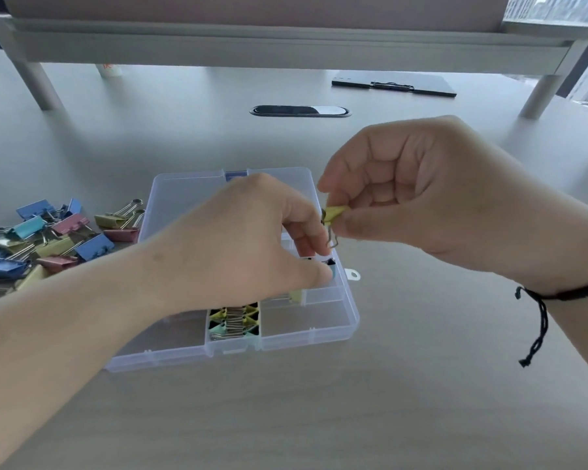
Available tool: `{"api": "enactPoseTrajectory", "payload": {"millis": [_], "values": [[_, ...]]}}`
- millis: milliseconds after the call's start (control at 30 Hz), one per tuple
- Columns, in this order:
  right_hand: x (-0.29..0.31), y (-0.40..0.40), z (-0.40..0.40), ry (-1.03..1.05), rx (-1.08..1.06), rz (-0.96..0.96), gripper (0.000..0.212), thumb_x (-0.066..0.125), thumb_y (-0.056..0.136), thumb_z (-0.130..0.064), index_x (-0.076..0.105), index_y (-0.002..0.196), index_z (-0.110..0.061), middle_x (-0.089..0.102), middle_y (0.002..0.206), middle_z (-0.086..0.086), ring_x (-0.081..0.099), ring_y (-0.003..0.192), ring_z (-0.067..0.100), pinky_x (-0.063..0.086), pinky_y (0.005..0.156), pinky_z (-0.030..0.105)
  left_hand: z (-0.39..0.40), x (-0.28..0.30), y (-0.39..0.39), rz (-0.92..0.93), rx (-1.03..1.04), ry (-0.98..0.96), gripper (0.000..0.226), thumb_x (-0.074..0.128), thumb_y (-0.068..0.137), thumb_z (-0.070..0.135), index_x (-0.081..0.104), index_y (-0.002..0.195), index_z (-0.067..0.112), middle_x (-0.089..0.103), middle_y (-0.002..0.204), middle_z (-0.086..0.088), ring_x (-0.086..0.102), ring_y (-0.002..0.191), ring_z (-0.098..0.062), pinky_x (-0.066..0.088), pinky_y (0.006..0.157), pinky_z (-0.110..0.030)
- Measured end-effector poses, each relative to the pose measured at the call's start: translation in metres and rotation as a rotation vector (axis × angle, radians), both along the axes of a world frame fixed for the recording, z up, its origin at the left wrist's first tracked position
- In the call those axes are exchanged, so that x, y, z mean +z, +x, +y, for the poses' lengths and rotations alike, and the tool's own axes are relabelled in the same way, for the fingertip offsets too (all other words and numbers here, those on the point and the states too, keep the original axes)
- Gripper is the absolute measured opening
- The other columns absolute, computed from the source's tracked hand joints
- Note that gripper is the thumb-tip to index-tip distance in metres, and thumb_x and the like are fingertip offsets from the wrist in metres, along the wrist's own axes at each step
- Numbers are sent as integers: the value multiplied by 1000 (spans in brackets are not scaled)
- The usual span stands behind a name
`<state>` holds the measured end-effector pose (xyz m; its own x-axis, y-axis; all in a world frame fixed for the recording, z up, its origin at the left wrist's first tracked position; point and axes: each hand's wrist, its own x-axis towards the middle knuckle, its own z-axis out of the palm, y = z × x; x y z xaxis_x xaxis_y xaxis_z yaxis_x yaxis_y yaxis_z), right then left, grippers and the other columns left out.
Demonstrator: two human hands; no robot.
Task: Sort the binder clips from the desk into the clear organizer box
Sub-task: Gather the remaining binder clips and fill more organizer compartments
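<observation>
Right now the right hand (421, 198) pinches a yellow clip (335, 213) just above the box's (350, 320) far right compartments, wire handles hanging down. The left hand (245, 245), nearer the box, fingers curled, touches those handles; whether it grips them, I cannot tell.

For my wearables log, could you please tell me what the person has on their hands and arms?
Both forearms are bare, with no sleeves showing. The right wrist carries a thin black cord bracelet with a knotted tail hanging down. No ring, watch or glove shows on the left hand or the right hand.
</observation>
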<state>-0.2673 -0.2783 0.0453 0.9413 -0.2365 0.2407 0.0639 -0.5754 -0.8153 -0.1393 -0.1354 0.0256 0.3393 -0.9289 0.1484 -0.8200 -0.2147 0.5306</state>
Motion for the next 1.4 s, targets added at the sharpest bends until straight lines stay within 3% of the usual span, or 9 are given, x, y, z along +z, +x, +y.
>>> {"api": "enactPoseTrajectory", "payload": {"millis": [100,200,333,533,633,767,933,1233,1400], "values": [[2,-2,1,-2,57,78,23,81,70,8,70,83,-8,77,80,3,75,74,25,61,79,43,0,0,-1,18,-18,-2,9,79,71,38,72,70,33,55,53,33,44,49,-9,36,50,-12],[1,-4,4,-88,74,165,18,81,72,0,77,81,-14,77,79,0,75,74,22,61,80,48,0,0,1,63,-24,-13,6,79,71,39,75,72,34,60,54,16,45,51,-23,32,45,-18],[-2,-3,7,-203,62,216,17,79,76,-12,80,81,-28,77,79,-3,74,73,18,60,79,49,0,2,1,117,-22,-19,12,82,73,29,74,65,35,56,50,27,45,46,-1,33,46,-5],[1,-4,12,-285,54,210,21,81,76,-12,78,82,-32,75,78,-13,72,70,6,60,77,32,-1,4,3,115,-19,23,8,80,73,33,75,67,36,56,49,26,44,46,-1,34,45,-8],[1,-5,14,-358,44,209,18,86,73,-18,74,80,-31,73,75,-20,70,70,0,54,68,15,0,6,4,124,-28,36,4,80,71,37,77,69,37,58,50,25,44,48,-1,34,46,-9],[0,-7,18,-476,19,150,17,82,76,-13,78,79,-29,71,68,-16,56,52,-16,34,51,-3,2,7,5,140,-20,30,6,81,71,36,76,68,35,57,49,22,42,42,-1,32,41,-9],[4,-9,20,-489,22,103,23,78,78,-19,77,82,-42,72,74,-13,58,66,-11,36,55,2,1,8,5,153,-13,30,8,80,75,28,77,68,32,55,46,22,45,42,1,31,41,-6],[-4,-5,24,-492,55,102,16,86,72,-7,78,74,-22,71,67,-13,50,46,-20,29,47,-6,0,9,8,211,-32,46,11,81,77,23,77,69,28,48,38,17,44,35,2,28,38,-3],[-10,-1,22,-469,58,52,15,86,71,-9,75,72,-20,66,63,-17,57,54,-10,33,51,-3,2,12,13,196,-62,92,11,74,84,28,78,76,34,47,39,15,39,36,-2,27,39,-6]]}}
